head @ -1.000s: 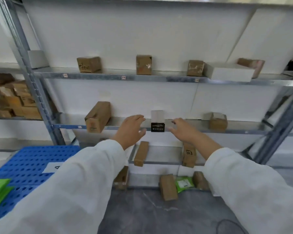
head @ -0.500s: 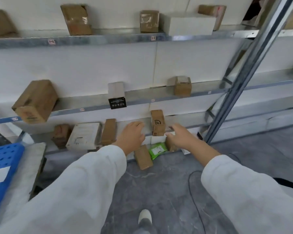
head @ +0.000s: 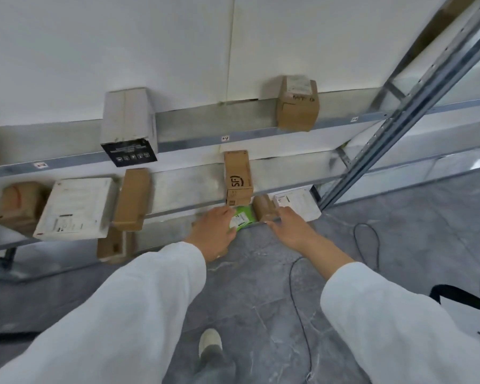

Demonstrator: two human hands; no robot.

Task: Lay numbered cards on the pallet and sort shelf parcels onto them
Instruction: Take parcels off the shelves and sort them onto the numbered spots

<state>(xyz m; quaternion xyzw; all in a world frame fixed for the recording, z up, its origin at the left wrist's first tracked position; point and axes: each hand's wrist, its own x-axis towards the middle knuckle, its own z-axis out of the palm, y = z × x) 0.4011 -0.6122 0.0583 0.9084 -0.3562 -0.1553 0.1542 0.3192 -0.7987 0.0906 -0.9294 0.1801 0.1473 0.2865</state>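
Picking step: the green parcel [head: 244, 217] lies by the floor [head: 261, 273], between the hands. Left hand [head: 212, 231] touches its edge, fingers loosely spread; right hand [head: 287, 230], fingers straight, seems to touch the brown parcel [head: 263, 207]. Next: pinch the green one and lift it clear

The left hand [head: 214, 231] covers the near left edge of the green parcel [head: 244, 216], and whether its fingers grip or only rest there cannot be told. The right hand [head: 290, 228] meets the brown parcel [head: 263, 207] in motion blur, so its hold is unclear too. Just beyond the right hand, the white parcel [head: 298, 202] carries print too small to read. Well to that hand's right, a black object [head: 460, 296] is cut off by the frame's edge.
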